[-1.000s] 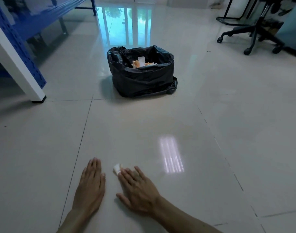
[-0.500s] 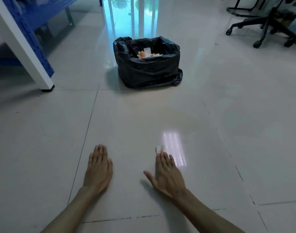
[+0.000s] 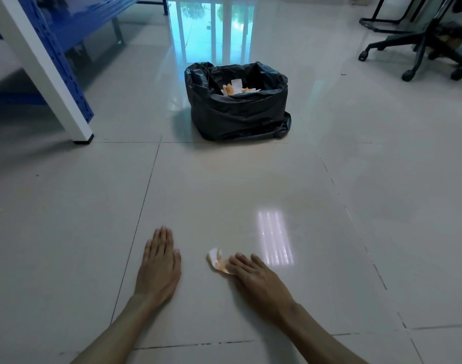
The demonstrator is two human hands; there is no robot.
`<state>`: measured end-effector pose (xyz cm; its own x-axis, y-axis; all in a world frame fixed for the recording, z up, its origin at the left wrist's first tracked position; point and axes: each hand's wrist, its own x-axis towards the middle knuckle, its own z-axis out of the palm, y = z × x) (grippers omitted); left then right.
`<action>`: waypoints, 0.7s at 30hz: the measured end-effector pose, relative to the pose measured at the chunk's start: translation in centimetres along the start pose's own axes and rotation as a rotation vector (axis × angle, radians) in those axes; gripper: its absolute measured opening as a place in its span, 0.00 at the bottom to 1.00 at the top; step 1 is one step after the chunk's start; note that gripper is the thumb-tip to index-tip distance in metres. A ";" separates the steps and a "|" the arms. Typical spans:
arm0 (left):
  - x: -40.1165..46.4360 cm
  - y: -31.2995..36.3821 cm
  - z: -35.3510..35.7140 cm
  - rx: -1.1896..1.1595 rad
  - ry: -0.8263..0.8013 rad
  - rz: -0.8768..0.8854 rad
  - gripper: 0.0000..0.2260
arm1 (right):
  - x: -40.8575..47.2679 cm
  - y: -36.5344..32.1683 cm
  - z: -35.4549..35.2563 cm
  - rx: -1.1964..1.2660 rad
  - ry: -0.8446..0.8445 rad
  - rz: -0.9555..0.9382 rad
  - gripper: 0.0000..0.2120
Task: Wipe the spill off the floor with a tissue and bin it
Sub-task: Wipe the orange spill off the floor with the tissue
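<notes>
My right hand [image 3: 253, 275] lies flat on the glossy floor tile, its fingers pressing down on a crumpled white tissue [image 3: 216, 260] stained orange, which sticks out to the left of the fingertips. My left hand [image 3: 159, 264] rests palm down on the tile a short way left of the tissue, fingers together, holding nothing. Straight ahead stands a bin lined with a black bag [image 3: 237, 109]; orange-stained tissues lie inside it. A faint orange smear [image 3: 250, 177] shows on the floor between my hands and the bin.
A blue-and-white shelf leg [image 3: 67, 101] stands on the floor at the far left. An office chair base with castors [image 3: 418, 51] is at the far right. Pale tiles with grout lines stretch all around.
My right hand has swept back to the left with the tissue, which now shows again beside my fingertips. The left hand has stayed flat in place. The view has tilted slightly.
</notes>
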<state>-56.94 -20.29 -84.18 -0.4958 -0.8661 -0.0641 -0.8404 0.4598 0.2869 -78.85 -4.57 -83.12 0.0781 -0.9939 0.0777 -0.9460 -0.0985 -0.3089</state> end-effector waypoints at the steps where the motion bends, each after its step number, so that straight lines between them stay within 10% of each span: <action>1: 0.0 0.1 0.0 0.002 0.000 0.002 0.31 | 0.1 0.1 0.0 -0.015 0.009 -0.005 0.23; 13: 0.0 0.2 0.0 0.015 0.010 0.003 0.31 | 8.7 -3.1 -2.4 -0.120 -0.043 0.015 0.06; 21: 0.4 -0.3 0.8 0.020 0.103 0.008 0.30 | 5.3 -7.4 3.3 -0.072 -0.105 -0.012 0.34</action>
<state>-57.04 -20.56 -85.09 -0.4782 -0.8774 0.0373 -0.8411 0.4698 0.2681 -70.36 -9.30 -83.50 0.1188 -0.9927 -0.0195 -0.9646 -0.1108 -0.2395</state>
